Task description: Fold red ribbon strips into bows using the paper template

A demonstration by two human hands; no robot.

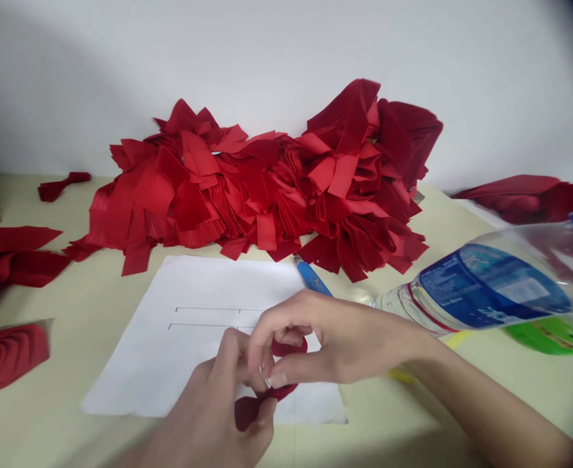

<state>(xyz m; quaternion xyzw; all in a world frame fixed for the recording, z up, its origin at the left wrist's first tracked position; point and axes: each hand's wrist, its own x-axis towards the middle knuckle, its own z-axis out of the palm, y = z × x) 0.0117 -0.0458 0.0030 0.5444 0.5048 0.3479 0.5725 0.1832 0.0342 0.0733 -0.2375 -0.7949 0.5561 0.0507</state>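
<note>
Low in the middle of the head view, my left hand point(218, 396) is closed around a folded piece of red ribbon point(247, 414), its thumb pressed against the cloth. My right hand point(338, 341) bends over it from the right, thumb and index finger pinched together at the middle of the ribbon. A tiny pale glint shows at those fingertips, too small to name. One end of the ribbon curls up behind the right thumb. Both hands are over a white sheet of paper point(130, 370) with thin ruled lines. Beyond the right hand lies a blue utility knife point(312, 276).
A long heap of red ribbon pieces point(247, 195) stands against the white wall point(247, 52). More red bundles point(11, 357) lie at the left, and another bundle point(530, 195) at the far right. A clear plastic bottle point(505, 286) with a blue label lies on its side at the right.
</note>
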